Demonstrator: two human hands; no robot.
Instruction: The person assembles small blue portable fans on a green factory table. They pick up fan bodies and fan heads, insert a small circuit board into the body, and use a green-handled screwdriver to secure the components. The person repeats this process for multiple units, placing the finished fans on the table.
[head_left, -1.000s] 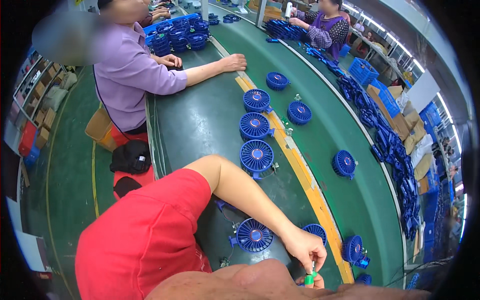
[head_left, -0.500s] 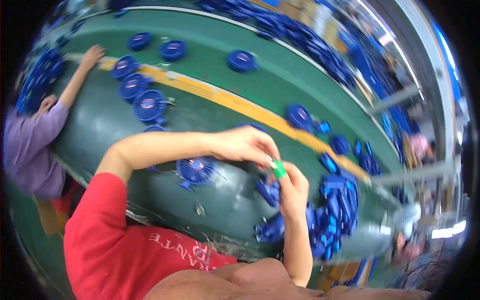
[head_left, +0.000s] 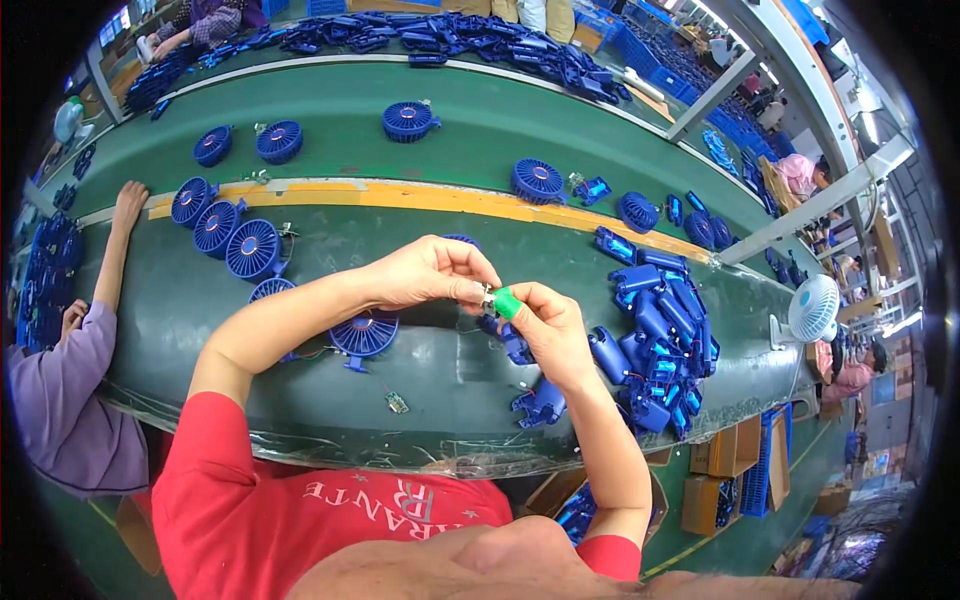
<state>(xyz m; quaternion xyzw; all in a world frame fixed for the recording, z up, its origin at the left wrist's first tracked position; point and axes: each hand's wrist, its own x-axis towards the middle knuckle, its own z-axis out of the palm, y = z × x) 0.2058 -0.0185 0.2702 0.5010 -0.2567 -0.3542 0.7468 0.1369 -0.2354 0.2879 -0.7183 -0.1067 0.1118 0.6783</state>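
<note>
My left hand and my right hand meet over the green work surface, fingers pinched together. Between their fingertips is a small pale and metallic part, too small to name surely. Green tape wraps my right thumb. Partly behind my right hand lies a blue plastic housing, with another blue housing nearer me. Left of the hands rests a round blue fan head with thin wires. A small circuit board lies in front of it.
A heap of blue handle housings stands to the right. More fan heads line the left side and the green belt beyond the yellow strip. A co-worker's arm reaches in at left. A white desk fan stands far right.
The view has swung and levelled, so the bench appears shifted and the picture is sharper. Both my hands stay pinched together at the small part.
</note>
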